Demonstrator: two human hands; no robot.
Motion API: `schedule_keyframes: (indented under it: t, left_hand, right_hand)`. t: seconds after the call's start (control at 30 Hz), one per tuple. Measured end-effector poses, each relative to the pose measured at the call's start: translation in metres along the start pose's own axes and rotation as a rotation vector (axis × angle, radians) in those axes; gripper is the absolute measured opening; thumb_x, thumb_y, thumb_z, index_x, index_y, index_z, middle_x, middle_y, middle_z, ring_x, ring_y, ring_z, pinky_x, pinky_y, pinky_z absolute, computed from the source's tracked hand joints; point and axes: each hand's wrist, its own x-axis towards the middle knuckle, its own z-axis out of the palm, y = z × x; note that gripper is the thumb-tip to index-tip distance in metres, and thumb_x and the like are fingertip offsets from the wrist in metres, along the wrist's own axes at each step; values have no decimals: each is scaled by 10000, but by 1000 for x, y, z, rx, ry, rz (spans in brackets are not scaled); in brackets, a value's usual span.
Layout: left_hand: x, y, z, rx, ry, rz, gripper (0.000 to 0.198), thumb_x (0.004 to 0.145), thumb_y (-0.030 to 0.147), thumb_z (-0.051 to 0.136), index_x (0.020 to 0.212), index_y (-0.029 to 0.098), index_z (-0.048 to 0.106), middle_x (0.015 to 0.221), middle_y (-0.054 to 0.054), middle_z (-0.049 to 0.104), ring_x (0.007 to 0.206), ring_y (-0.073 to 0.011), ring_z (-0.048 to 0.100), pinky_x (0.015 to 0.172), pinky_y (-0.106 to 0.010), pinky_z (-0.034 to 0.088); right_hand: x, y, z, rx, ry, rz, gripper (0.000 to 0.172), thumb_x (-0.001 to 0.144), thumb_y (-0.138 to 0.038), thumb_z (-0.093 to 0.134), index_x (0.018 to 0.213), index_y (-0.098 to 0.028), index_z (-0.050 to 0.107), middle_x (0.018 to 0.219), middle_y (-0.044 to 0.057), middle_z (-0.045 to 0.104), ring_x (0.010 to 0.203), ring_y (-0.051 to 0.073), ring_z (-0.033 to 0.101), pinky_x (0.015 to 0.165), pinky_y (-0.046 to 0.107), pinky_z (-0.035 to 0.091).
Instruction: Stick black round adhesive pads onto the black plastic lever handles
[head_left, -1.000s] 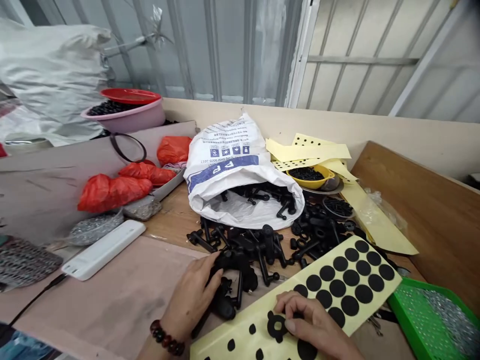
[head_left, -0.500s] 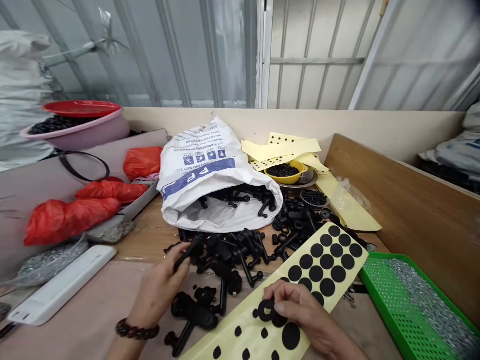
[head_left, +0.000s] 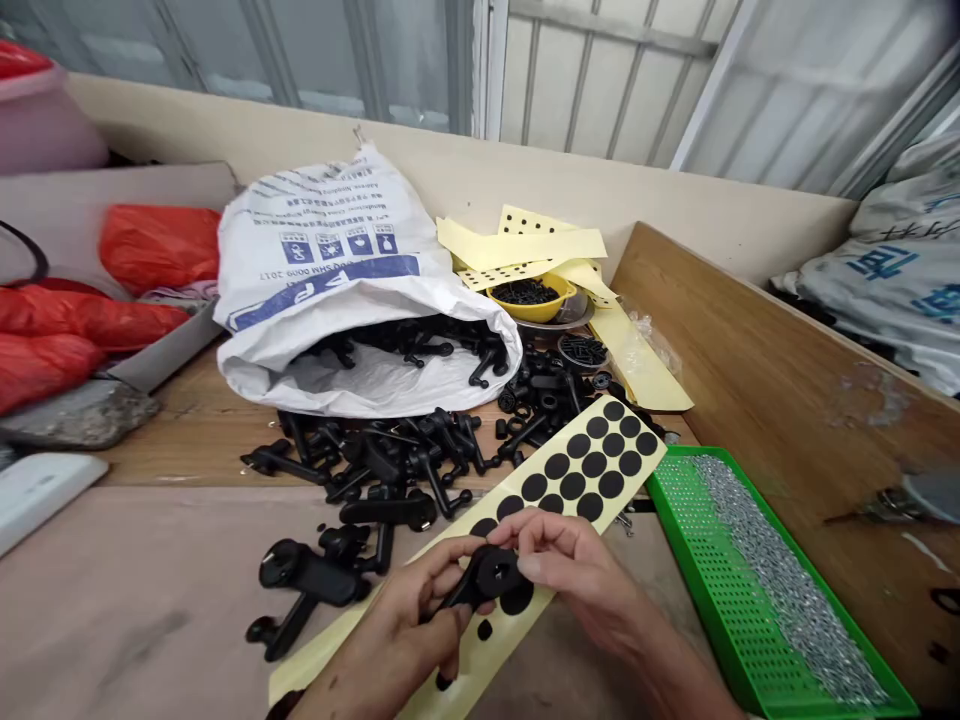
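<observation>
A black plastic arm with a round end (head_left: 471, 583) is gripped in my left hand (head_left: 405, 625), above the yellow backing sheet. My right hand (head_left: 577, 570) pinches the edge of a round black sticker (head_left: 496, 574) with a hole, which lies against that round end. Whether it sits fully flat, I cannot tell. Rows of black round stickers cover the upper part of the backing sheet (head_left: 330, 650). Left of the sheet lie several black jointed plastic parts (head_left: 322, 578), with a heap of similar parts (head_left: 382, 455) behind them.
A white woven sack (head_left: 330, 230) lies open, black parts inside. A yellow bowl (head_left: 555, 297) of small black pieces stands behind the heap. At right, a green tray (head_left: 697, 575) contains small metal pieces beside a wooden board (head_left: 750, 370). Red bags (head_left: 157, 245) lie left.
My left hand has brought a black plastic arm from the heap towards my right hand. The sticker now meets the arm's round end. The view has turned right and down.
</observation>
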Motion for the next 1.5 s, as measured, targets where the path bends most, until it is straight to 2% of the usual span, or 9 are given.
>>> schedule_keyframes:
  t: [0.13,0.3,0.53,0.73,0.9,1.1,1.23,1.4,1.5]
  left_hand:
    - [3,2,0,21,-7,-13,452,732,274,564,1162,154,497,819,-25,645,459,-68,509,474,-198,391]
    - [-1,5,-2,41,-33,-34,434,721,224,565,1150,161,544,856,-31,657,465,-61,489,497,-200,397]
    - [-2,5,-2,83,15,-49,482,710,291,570,1161,122,560,910,-54,651,445,-47,450,484,-200,373]
    - [-6,14,2,115,13,-57,520,658,304,550,1140,113,587,817,-35,627,464,-69,443,490,-214,379]
    - [-5,11,1,155,0,-27,486,658,230,492,1122,147,610,637,25,521,470,-88,430,485,-213,357]
    - [-6,5,-3,185,-11,-20,505,651,186,456,1131,170,611,652,24,544,465,-81,436,471,-193,317]
    - [-7,9,-2,185,-17,-10,437,706,214,484,1119,175,623,636,31,536,462,-75,429,460,-180,307]
    - [-6,13,0,193,-1,10,372,775,349,521,1068,158,648,513,52,477,434,-75,376,431,-174,294]
    - [-5,8,0,203,20,-6,411,779,407,541,1091,155,629,582,31,538,429,-68,389,426,-178,294]
  right_hand:
    - [-3,2,-5,12,23,29,169,633,-272,687,617,-157,565,978,88,620,915,219,532,787,306,370]
    - [-2,3,-7,63,-21,87,159,633,-253,661,602,-152,542,984,95,624,898,216,534,766,300,361]
    - [-1,5,-1,-11,18,82,151,596,-247,671,580,-155,552,943,79,595,911,212,512,777,294,359]
    - [0,6,-1,-84,40,77,173,602,-275,675,589,-159,547,921,76,587,886,208,516,752,294,362]
    - [0,4,2,-119,28,81,163,591,-267,669,578,-164,544,903,69,570,880,206,508,739,294,367]
    - [1,3,3,-168,11,80,150,593,-269,651,580,-166,544,906,69,564,869,204,503,739,301,368]
    - [3,2,3,-197,7,90,151,592,-269,645,576,-167,536,894,68,559,860,201,503,738,307,370]
    - [5,4,2,-221,-20,89,170,617,-276,655,588,-168,527,890,62,554,825,188,503,708,301,378]
    - [5,7,0,-238,-32,68,134,638,-251,631,600,-169,532,898,54,552,805,171,508,677,282,388]
